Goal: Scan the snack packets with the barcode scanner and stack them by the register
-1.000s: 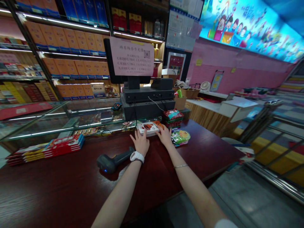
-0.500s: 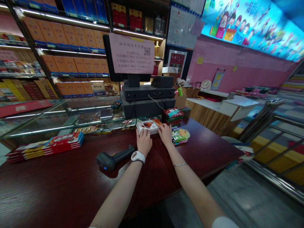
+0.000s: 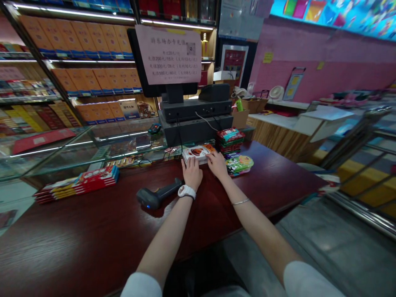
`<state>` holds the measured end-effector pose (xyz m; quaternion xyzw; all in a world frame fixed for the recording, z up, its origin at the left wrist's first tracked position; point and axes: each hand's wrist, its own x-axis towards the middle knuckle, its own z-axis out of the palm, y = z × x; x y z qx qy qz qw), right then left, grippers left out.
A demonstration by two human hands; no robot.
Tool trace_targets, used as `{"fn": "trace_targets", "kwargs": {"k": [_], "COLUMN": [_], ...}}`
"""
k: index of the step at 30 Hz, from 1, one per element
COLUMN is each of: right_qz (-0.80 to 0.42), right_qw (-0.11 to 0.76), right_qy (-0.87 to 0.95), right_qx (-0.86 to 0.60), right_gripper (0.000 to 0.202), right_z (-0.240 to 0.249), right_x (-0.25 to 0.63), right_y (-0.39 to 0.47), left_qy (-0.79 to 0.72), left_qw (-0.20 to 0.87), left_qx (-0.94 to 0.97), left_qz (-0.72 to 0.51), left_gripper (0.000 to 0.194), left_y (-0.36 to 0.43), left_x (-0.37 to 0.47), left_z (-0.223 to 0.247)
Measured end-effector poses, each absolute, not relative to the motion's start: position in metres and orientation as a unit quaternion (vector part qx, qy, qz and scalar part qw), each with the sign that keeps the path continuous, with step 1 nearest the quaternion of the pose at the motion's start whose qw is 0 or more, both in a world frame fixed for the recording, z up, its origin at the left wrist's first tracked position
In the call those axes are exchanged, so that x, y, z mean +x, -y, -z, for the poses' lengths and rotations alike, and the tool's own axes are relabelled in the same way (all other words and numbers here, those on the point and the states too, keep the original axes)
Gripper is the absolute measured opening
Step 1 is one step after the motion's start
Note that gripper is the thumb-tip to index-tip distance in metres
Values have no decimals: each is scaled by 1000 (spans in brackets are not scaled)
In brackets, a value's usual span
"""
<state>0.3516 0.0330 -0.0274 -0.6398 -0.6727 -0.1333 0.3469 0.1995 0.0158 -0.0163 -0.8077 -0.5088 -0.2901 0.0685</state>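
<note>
A small stack of white-and-orange printed packs lies on the dark red counter, below the monitor. My left hand, with a white watch at the wrist, rests its spread fingers on the stack's front edge. At the stack's right end, my right hand touches it with outstretched, slightly bent fingers; its thumb is hard to make out. Green snack packets lie just right of that hand, and a pile of red packets stands behind them. Left of my left wrist lies a black barcode scanner with a blue light.
Red-and-yellow packs lie in a row at the counter's left. Behind are a glass display case and a monitor with a pink paper sign, above a black cash drawer. A metal railing stands at right.
The view has tilted down and shifted slightly, so things sit a little differently in frame. Both hands stay at the white-and-orange stack, with the right fingers slightly more bent.
</note>
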Motion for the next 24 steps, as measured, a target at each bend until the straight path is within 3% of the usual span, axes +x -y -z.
{"fn": "trace_targets", "kwargs": {"k": [15,19,24], "right_qz": [106,100,42], "right_qw": [321,350,405], "right_qy": [685,658,605], "right_qx": [-645,-660,-684], "right_gripper": [47,53,64], "right_z": [32,38,48], "right_x": [352,355,364], "right_y": [-33,-37,-49], "left_qy": [575,615,620], "left_qw": [64,38,13], "left_qx": [-762,-736,-740], "left_qz": [293,280,261], "left_gripper": [61,67,58], "left_y": [-17,-21,-24], "left_x": [200,199,198], "left_z": [22,27,27]}}
